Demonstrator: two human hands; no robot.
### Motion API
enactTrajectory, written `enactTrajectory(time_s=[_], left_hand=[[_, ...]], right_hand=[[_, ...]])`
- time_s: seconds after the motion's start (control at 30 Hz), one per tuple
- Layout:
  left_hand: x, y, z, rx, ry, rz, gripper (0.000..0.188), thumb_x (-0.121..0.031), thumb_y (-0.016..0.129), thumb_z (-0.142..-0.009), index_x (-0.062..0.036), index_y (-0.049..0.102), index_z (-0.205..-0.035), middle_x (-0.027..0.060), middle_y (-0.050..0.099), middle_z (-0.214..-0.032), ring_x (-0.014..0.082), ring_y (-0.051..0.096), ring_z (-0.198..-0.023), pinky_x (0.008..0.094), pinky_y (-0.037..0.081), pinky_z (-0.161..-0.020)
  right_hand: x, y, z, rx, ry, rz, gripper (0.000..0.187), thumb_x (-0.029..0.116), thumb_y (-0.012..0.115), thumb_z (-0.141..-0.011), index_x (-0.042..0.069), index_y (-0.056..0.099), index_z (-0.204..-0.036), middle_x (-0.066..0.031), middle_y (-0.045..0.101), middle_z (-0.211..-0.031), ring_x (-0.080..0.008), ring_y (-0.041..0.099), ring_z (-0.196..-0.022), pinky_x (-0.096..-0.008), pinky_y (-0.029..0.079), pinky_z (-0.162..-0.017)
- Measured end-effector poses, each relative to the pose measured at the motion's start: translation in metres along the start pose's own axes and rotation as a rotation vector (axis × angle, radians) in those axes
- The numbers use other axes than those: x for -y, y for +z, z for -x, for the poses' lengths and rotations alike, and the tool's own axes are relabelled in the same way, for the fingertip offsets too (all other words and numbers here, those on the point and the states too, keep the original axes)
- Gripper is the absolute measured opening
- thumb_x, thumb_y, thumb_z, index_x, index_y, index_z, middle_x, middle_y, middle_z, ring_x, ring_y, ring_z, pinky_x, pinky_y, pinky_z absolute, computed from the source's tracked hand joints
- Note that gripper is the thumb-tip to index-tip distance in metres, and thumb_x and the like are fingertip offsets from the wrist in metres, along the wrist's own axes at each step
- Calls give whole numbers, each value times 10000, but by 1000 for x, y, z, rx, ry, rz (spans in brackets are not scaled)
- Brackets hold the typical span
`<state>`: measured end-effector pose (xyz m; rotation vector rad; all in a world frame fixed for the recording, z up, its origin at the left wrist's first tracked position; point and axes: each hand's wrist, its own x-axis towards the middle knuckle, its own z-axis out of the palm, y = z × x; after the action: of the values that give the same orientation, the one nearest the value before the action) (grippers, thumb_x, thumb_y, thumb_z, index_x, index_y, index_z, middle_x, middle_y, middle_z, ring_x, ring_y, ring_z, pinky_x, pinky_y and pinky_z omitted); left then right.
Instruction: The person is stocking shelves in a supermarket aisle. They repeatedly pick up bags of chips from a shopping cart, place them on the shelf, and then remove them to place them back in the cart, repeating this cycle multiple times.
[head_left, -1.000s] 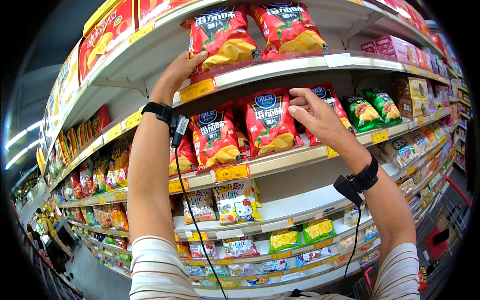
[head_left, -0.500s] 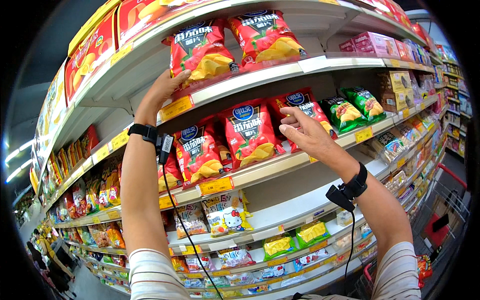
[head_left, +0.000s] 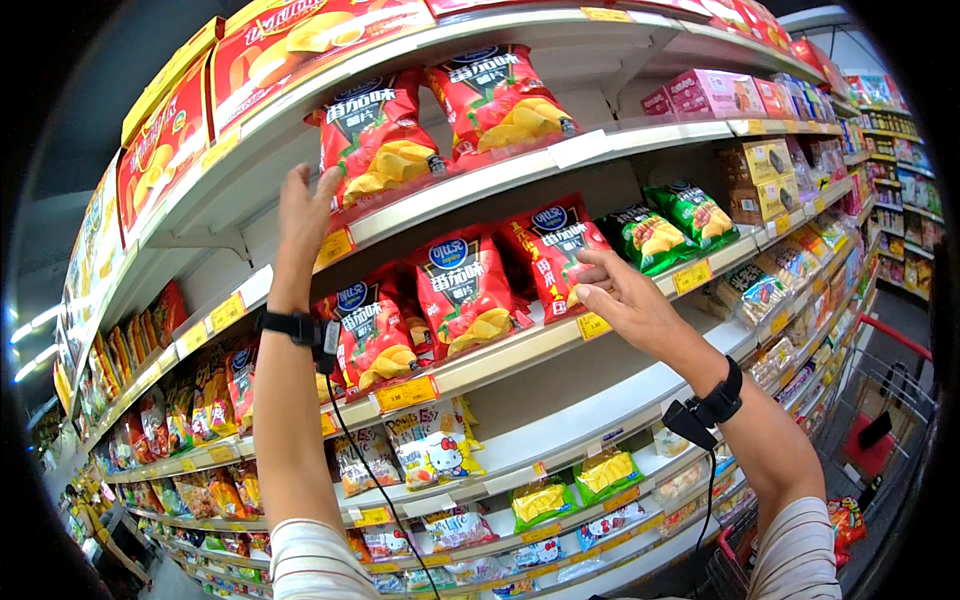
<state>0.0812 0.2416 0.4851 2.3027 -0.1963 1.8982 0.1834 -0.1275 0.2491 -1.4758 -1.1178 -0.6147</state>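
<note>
Two red chip bags stand side by side on the upper shelf, a left one [head_left: 378,140] and a right one [head_left: 502,100]. My left hand [head_left: 303,215] is raised beside the left bag, fingers apart and holding nothing. On the shelf below are more red chip bags, with one in the middle [head_left: 468,290] and another [head_left: 558,250] to its right. My right hand [head_left: 632,305] is in front of that right bag's lower corner, fingers loosely bent and apart, nothing between them. Whether its fingertips touch the bag is hard to tell.
Green snack bags [head_left: 692,215] lie right of the red ones. Yellow price tags [head_left: 408,394] line the shelf edges. Large red boxes [head_left: 310,50] fill the top shelf. Small snack packs [head_left: 435,445] sit lower down. A shopping cart [head_left: 885,400] stands at the right.
My left hand has come away from the left upper bag's side. My right hand has lowered toward the right bag's bottom corner. The shelves have shifted slightly left in view.
</note>
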Motion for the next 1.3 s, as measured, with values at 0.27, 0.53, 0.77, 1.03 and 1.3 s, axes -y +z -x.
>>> enactTrajectory(time_s=[0.27,0.53,0.77,1.03,1.3], left_hand=[[-150,37,188,64,97,732,367,-188,580,-1011,24,545,-1308,154,634,-1253,233,600,-1164,366,430,-1052],[-256,102,452,870,-633,1103,304,-174,586,-1033,24,551,-1261,119,683,-1057,162,641,-1017,304,487,-951],[-323,128,525,1262,-638,1204,288,-180,571,-1034,32,569,-1230,106,675,-1010,167,648,-939,321,519,-890],[-334,118,548,1368,-737,1207,276,-131,583,-1022,38,556,-1239,97,687,-977,130,625,-910,269,491,-871],[-295,93,567,1389,-799,1053,315,-187,574,-1036,50,565,-1244,111,666,-1005,169,650,-928,303,534,-887]], right_hand=[[22,-54,103,-153,155,-192,390,223,612,-1009,-11,537,-1312,-80,642,-1080,-123,622,-922,-285,518,-848],[-3,-83,358,-304,798,-315,284,264,578,-1028,-2,622,-1116,-55,674,-999,-140,681,-898,-282,566,-751],[23,-126,560,-727,1260,-43,203,207,600,-975,9,624,-1013,-52,666,-916,-147,686,-803,-291,567,-664],[4,-196,626,-725,1267,474,406,251,666,-951,-36,616,-1234,-123,715,-998,-185,703,-850,-329,558,-750],[-51,-200,625,-703,1381,424,358,286,682,-958,-12,602,-1140,-104,675,-824,-184,659,-701,-336,524,-582]])
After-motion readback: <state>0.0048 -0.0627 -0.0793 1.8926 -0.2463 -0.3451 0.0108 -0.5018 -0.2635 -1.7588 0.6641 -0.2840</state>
